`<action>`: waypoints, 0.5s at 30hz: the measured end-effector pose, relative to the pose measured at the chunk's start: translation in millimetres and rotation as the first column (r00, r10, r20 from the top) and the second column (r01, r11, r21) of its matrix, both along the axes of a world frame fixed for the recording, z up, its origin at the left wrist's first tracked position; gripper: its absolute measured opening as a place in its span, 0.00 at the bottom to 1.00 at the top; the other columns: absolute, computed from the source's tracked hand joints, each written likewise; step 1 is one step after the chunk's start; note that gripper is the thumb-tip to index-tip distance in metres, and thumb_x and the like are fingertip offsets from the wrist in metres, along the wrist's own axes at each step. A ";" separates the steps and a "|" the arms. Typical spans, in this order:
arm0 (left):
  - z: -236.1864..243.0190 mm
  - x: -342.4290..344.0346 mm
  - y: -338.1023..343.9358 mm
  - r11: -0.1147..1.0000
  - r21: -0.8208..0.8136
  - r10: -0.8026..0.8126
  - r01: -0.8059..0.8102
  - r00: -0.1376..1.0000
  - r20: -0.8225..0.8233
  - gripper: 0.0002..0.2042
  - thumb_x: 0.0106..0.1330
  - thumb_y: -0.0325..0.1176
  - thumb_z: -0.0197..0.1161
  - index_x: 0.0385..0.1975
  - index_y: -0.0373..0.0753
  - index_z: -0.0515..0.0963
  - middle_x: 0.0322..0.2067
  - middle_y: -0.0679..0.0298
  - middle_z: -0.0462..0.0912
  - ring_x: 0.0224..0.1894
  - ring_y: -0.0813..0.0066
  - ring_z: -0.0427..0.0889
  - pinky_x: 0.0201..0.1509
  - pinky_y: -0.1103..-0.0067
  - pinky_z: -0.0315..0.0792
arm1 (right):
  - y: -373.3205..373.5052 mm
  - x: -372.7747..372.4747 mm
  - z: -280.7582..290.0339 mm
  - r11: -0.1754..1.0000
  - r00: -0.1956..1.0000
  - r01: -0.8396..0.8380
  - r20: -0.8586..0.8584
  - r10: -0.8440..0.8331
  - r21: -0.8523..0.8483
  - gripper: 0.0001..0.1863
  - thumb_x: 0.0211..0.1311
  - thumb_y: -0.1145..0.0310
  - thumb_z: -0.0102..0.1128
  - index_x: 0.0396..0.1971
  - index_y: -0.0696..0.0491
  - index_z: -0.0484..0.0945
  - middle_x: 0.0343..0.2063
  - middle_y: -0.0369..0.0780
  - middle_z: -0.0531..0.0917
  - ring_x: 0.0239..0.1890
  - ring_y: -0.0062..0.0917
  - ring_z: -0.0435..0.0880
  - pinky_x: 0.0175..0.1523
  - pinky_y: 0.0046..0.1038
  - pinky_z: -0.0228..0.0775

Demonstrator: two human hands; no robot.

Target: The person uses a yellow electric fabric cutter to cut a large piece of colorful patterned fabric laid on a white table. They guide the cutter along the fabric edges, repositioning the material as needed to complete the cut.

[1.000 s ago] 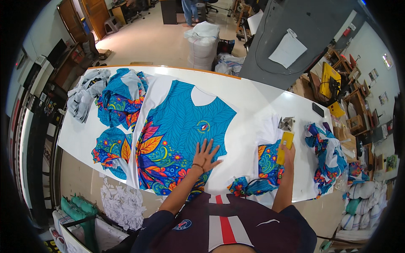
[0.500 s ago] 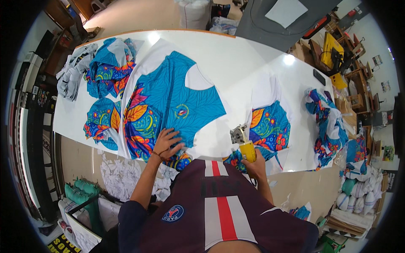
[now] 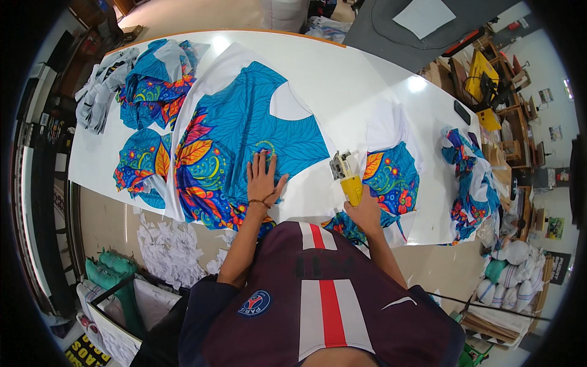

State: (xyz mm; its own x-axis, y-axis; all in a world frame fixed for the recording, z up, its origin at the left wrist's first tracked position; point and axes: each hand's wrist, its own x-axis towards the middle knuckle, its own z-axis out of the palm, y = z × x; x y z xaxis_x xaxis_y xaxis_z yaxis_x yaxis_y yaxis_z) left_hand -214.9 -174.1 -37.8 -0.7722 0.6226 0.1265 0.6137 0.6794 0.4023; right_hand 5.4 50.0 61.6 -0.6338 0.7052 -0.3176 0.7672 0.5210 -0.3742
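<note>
A large blue printed shirt panel point(image 3: 226, 116) with bright flowers and leaves lies on the white table, its rounded neck cut-out toward the upper right. My left hand point(image 3: 264, 181) rests flat on it, fingers spread, over the round emblem on the chest. My right hand point(image 3: 365, 211) grips a yellow electric rotary fabric cutter point(image 3: 350, 186) by its body. The cutter's metal head points away from me, just right of the panel's edge. Right of the cutter lies a smaller printed piece point(image 3: 391, 177) on white cloth.
The white table point(image 3: 342, 85) carries bundled printed pieces point(image 3: 156, 85) and grey-white cloth point(image 3: 105, 92) at the left. Another crumpled printed heap point(image 3: 474, 183) lies at the right, near a dark phone point(image 3: 462, 112). White scraps point(image 3: 168, 251) litter the floor.
My left hand has slid up and right across the panel onto the emblem. My right hand has moved the cutter slightly farther from me. The view has shifted a little.
</note>
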 end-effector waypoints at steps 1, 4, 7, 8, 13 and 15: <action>0.1 0.2 0.2 1.000 -0.004 -0.003 0.003 1.000 -0.001 0.36 0.70 0.56 0.63 0.73 0.42 0.68 0.77 0.48 0.57 0.80 0.45 0.52 0.82 0.50 0.45 | 3.7 -3.8 0.6 1.000 1.000 -0.008 -0.004 0.008 -0.003 0.30 0.53 0.57 0.69 0.51 0.57 0.68 0.36 0.60 0.85 0.42 0.60 0.85 0.47 0.56 0.77; 0.5 0.4 -1.3 1.000 0.008 -0.005 0.005 1.000 -0.005 0.36 0.70 0.55 0.63 0.73 0.42 0.68 0.77 0.48 0.56 0.80 0.45 0.51 0.82 0.50 0.45 | 13.3 -11.9 -5.0 1.000 0.999 -0.016 -0.044 0.014 -0.025 0.34 0.53 0.56 0.69 0.56 0.57 0.68 0.38 0.60 0.86 0.43 0.60 0.86 0.48 0.56 0.78; -0.6 0.6 -1.8 1.000 0.013 -0.003 0.003 1.000 -0.002 0.36 0.70 0.56 0.63 0.73 0.43 0.68 0.77 0.49 0.56 0.80 0.45 0.51 0.82 0.50 0.45 | 17.8 -19.1 -4.1 0.999 1.000 -0.026 -0.003 0.026 -0.030 0.36 0.53 0.56 0.69 0.59 0.58 0.67 0.39 0.60 0.86 0.44 0.60 0.86 0.48 0.56 0.77; -1.3 0.6 -1.6 1.000 0.011 -0.004 0.004 1.000 0.001 0.36 0.70 0.56 0.63 0.74 0.43 0.67 0.77 0.49 0.56 0.80 0.45 0.51 0.82 0.49 0.45 | 19.4 -21.1 -3.9 0.999 0.999 -0.031 0.004 0.032 -0.031 0.37 0.53 0.56 0.69 0.59 0.58 0.67 0.39 0.60 0.86 0.44 0.60 0.86 0.48 0.56 0.77; 1.2 6.4 -6.5 1.000 -0.002 -0.003 0.003 1.000 0.013 0.36 0.70 0.56 0.62 0.74 0.43 0.67 0.77 0.49 0.56 0.80 0.45 0.51 0.82 0.50 0.45 | 18.2 -27.2 1.3 0.999 0.998 -0.051 0.038 0.051 -0.009 0.36 0.52 0.55 0.69 0.58 0.57 0.67 0.38 0.60 0.86 0.43 0.60 0.86 0.48 0.57 0.77; 2.3 8.7 -8.3 1.000 -0.004 -0.005 0.005 1.000 0.017 0.36 0.70 0.56 0.62 0.74 0.43 0.67 0.77 0.49 0.57 0.80 0.45 0.51 0.82 0.50 0.45 | 18.9 -29.8 -1.0 0.999 0.998 -0.044 0.043 0.044 0.005 0.35 0.52 0.55 0.69 0.57 0.56 0.67 0.37 0.60 0.86 0.42 0.60 0.86 0.47 0.56 0.78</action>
